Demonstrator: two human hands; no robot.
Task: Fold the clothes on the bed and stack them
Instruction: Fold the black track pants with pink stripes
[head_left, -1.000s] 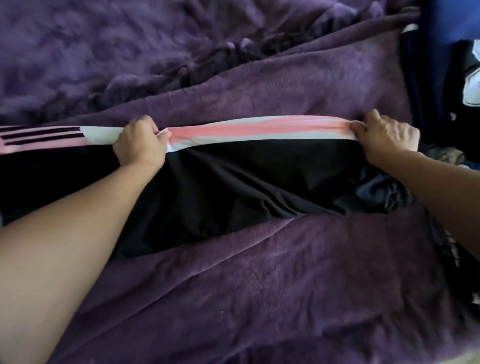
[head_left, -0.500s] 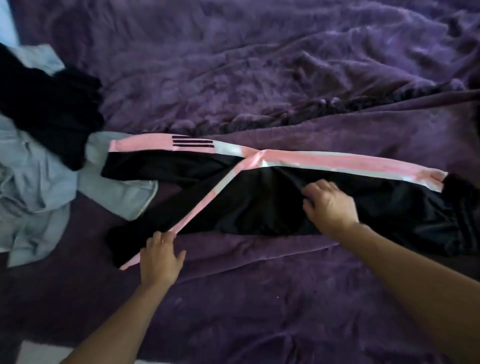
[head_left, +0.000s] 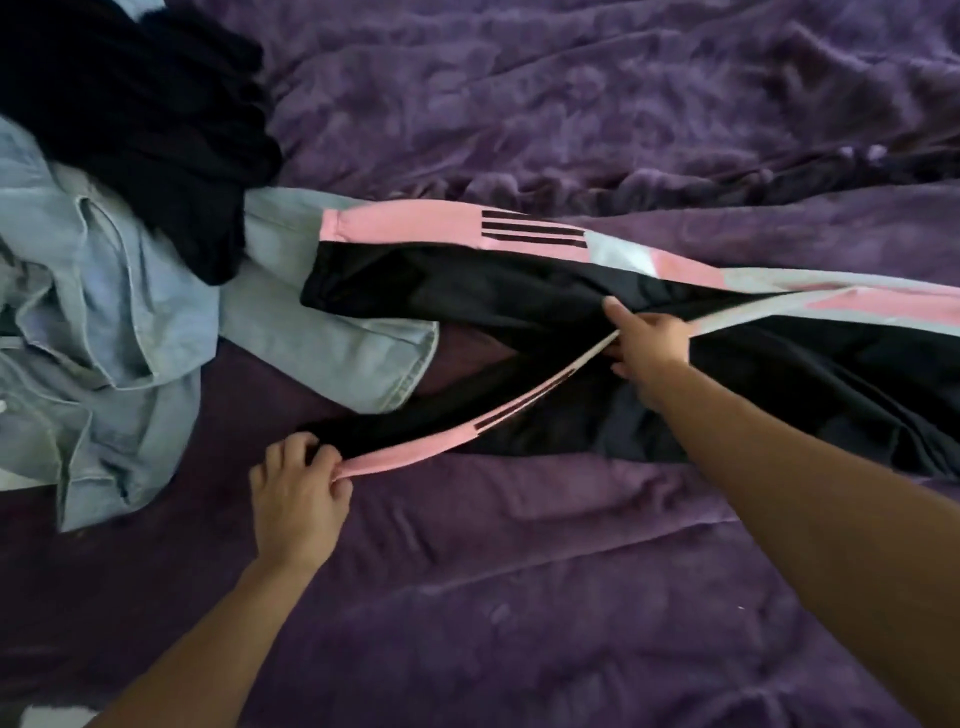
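Black track pants (head_left: 519, 296) with pink and white side stripes lie lengthwise across the purple bed, their two legs splayed apart toward the left. My left hand (head_left: 298, 493) pinches the pink cuff of the near leg at its left end. My right hand (head_left: 649, 345) presses on the pants where the two legs meet, fingers spread over the stripe. The waist end runs out of view on the right.
A crumpled light-blue denim garment (head_left: 104, 322) lies at the left, partly under the far leg's cuff. A black garment (head_left: 150, 119) is heaped on it at the top left. The purple blanket (head_left: 519, 597) covers the bed, rumpled at the back.
The view swung left from the stripe held taut by both hands. My left hand went to the near leg's cuff and gripped it; my right hand slid left along the pants to the crotch.
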